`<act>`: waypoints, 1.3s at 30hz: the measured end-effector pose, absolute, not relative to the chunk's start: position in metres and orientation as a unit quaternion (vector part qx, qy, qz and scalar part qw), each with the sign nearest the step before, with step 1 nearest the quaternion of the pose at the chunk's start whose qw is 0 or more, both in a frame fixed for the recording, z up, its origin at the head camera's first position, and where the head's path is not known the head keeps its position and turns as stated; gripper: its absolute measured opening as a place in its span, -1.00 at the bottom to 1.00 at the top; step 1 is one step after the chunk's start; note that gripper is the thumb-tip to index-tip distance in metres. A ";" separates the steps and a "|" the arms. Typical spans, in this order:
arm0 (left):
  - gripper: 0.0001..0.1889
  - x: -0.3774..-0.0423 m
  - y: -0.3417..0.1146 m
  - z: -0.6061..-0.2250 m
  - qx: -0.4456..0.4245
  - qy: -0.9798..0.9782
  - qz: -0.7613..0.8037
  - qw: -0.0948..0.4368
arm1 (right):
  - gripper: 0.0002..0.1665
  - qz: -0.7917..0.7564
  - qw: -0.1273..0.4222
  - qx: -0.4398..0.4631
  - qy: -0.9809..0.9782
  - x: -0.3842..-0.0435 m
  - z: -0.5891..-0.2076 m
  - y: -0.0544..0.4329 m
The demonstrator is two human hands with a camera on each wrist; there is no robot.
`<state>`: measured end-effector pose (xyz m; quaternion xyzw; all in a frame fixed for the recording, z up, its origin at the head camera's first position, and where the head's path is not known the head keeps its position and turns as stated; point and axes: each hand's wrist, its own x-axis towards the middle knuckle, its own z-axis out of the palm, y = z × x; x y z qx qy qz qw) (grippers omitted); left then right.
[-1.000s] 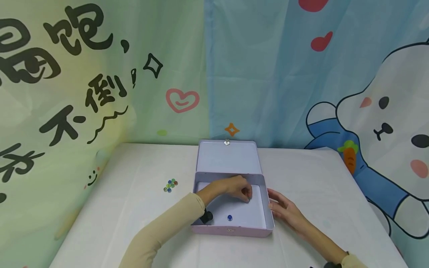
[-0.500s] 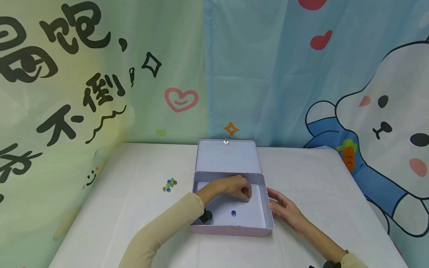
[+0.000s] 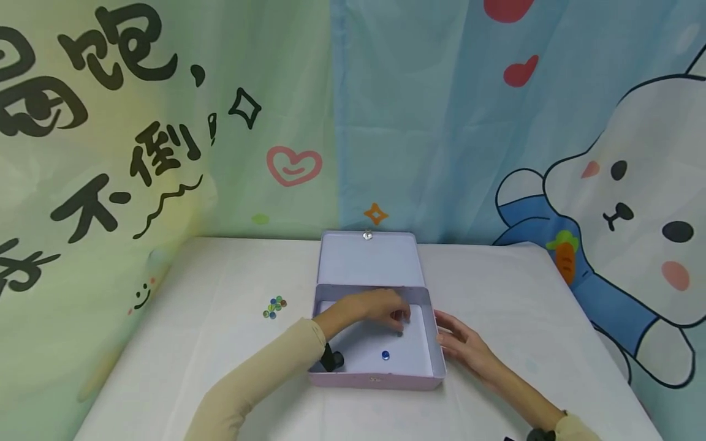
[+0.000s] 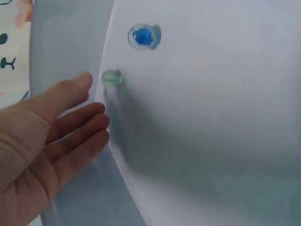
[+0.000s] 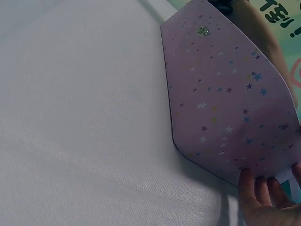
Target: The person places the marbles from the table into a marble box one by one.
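Observation:
A lilac tin box (image 3: 375, 382) stands with its lid (image 3: 371, 260) raised at the back. Inside it is my left hand (image 3: 377, 306), which shows in the left wrist view with thumb and fingers apart and nothing between them. Just off the fingertips, a greenish clear marble (image 4: 112, 77) lies on the box floor beside the wall. A blue-cored marble (image 4: 143, 36) is a little further off, nearer the box front in the head view. My right hand (image 3: 466, 349) rests its fingertips (image 5: 247, 181) against the outer right side of the star-patterned box.
Several coloured marbles (image 3: 274, 307) lie in a small cluster on the white tablecloth (image 3: 220, 275), left of the box. Behind the table hangs a printed curtain (image 3: 408, 122). A black wrist camera (image 3: 332, 358) overlaps the box's front left corner.
The left hand's fingers have loosened, and a marble now shows below their tips. The blue marble has rolled a little rightward in the box. The right hand stays at the side.

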<state>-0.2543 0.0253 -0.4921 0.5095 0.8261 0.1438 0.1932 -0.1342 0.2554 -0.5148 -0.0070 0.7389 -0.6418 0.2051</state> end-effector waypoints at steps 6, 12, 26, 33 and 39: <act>-0.69 -0.252 0.000 -0.468 0.505 0.820 0.184 0.196 | -0.23 -0.640 0.203 0.002 0.741 -0.134 -0.517 0.254; -0.70 -0.258 -0.045 -0.436 0.467 0.781 0.370 0.189 | -0.23 -0.640 0.200 -0.002 0.741 -0.133 -0.517 0.255; -0.72 -0.245 -0.193 -0.460 0.282 0.835 0.451 0.137 | -0.24 -0.641 0.203 0.004 0.740 -0.134 -0.516 0.253; -0.83 -0.221 -0.239 -0.500 0.286 0.891 0.350 0.049 | -0.23 -0.638 0.203 0.006 0.743 -0.134 -0.515 0.253; -0.86 -0.212 -0.253 -0.518 0.290 0.911 0.293 -0.003 | -0.24 -0.635 0.201 0.005 0.746 -0.134 -0.517 0.254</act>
